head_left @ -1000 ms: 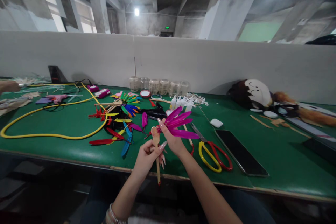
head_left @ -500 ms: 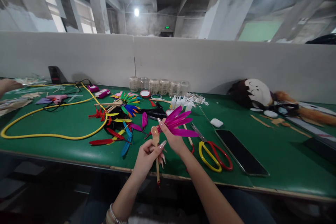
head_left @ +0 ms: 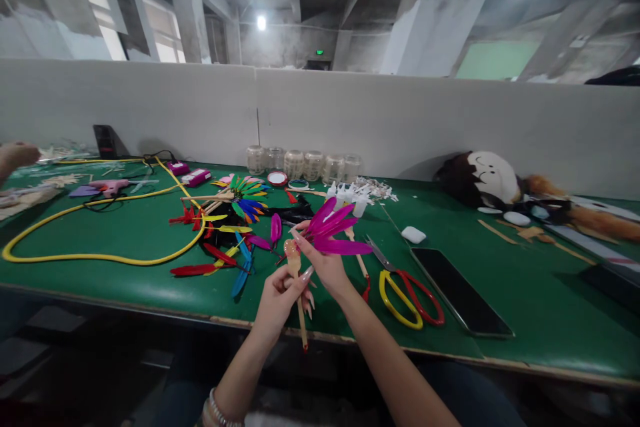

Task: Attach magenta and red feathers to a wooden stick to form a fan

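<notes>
Left hand (head_left: 279,298) is closed round the wooden spoon (head_left: 292,250), held upright above the near edge of the tabletop (head_left: 150,290). Right hand (head_left: 326,268) pinches a fan of magenta feathers (head_left: 336,232) by the quills, close beside the spoon's bowl. Best, I'd say, to bunch those quills tight so the fan doesn't splay. Scissors (head_left: 409,293) lie just right, a dark phone (head_left: 460,290) beyond them, loose feathers (head_left: 235,227) left and farther back. The spoon's tail hangs past the edge.
</notes>
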Demonstrator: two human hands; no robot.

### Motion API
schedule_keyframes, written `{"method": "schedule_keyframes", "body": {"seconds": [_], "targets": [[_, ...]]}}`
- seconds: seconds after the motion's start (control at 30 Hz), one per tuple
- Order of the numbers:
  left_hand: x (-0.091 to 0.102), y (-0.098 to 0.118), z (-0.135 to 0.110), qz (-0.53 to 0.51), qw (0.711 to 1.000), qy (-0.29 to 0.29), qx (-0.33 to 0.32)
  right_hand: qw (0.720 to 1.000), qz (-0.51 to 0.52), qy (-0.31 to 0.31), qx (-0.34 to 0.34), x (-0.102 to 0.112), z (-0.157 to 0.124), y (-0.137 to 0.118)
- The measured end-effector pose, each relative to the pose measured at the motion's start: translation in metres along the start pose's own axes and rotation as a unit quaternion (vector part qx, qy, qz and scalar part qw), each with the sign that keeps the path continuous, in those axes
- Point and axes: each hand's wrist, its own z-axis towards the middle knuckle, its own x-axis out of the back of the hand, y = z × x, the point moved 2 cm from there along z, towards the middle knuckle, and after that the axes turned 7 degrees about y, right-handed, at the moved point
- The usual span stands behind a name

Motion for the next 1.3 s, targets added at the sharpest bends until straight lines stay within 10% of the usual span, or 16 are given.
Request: {"method": "schedule_keyframes", "body": {"seconds": [0.77, 1.3], "targets": [[0.002, 0.000, 0.003, 0.009, 0.999, 0.030, -0.003, 0.970, 0.087, 0.196, -0.117, -0.018, -0.014, 0.001], [0.000, 0.001, 0.003, 0.012, 1.000, 0.023, 0.000, 0.968, 0.091, 0.189, -0.136, -0.017, -0.013, 0.000]]}}
